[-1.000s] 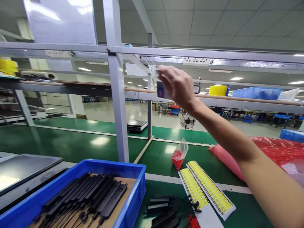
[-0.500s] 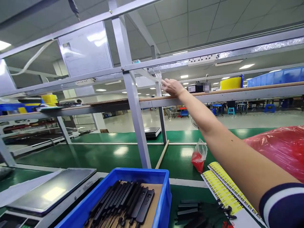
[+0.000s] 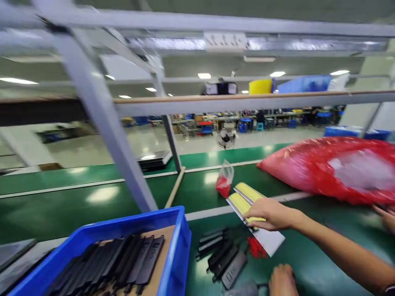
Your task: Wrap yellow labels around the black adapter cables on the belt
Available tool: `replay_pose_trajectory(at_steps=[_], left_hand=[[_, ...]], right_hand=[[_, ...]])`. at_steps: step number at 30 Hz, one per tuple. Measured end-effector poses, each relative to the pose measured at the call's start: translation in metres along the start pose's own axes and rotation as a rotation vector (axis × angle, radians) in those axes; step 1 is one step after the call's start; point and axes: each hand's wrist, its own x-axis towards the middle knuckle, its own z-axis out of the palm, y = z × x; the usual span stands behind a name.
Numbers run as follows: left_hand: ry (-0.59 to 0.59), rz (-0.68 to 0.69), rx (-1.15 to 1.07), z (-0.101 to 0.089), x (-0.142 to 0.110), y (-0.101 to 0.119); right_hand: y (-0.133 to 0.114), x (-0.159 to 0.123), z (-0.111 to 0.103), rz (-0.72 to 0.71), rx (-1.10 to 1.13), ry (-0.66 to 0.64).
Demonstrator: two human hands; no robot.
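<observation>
My right hand (image 3: 270,213) reaches in from the right over a sheet of yellow labels (image 3: 242,203). Its fingers look apart, and blur hides whether they touch the sheet. At the bottom edge is my left hand (image 3: 281,281), curled; the cable of a blurred black device (image 3: 243,288) seems to run into it. Left of the hands, several slim black devices with cables (image 3: 226,259) lie loose on the green table. Small red pieces (image 3: 256,248) lie beside the sheet's white lower part. Rows of similar devices lie in a blue bin (image 3: 184,242).
A big red plastic bag (image 3: 296,168) lies at the right, with part of another hand (image 3: 385,216) near it. Behind the labels stands a small clear bag (image 3: 225,179) with red contents. A slanted metal post (image 3: 105,115) and a shelf rail (image 3: 247,100) cross in front.
My right hand has come down from the shelf post to the label sheet. My left hand has come into view at the bottom. The view has turned right and downward.
</observation>
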Motion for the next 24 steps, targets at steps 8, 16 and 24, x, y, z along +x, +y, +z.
replay_pose_trajectory(at_steps=[8, 16, 24], left_hand=[[-0.071, 0.117, 0.242, 0.007, -0.006, -0.017], [0.025, 0.160, 0.351, -0.005, -0.008, -0.011], [0.096, 0.163, 0.506, -0.003, 0.020, 0.001]], right_hand=[[0.025, -0.205, 0.078, 0.791, 0.178, 0.206], [0.056, -0.200, 0.109, 0.925, 0.277, 0.347], [0.093, -0.105, 0.128, 0.817, 0.306, 0.265]])
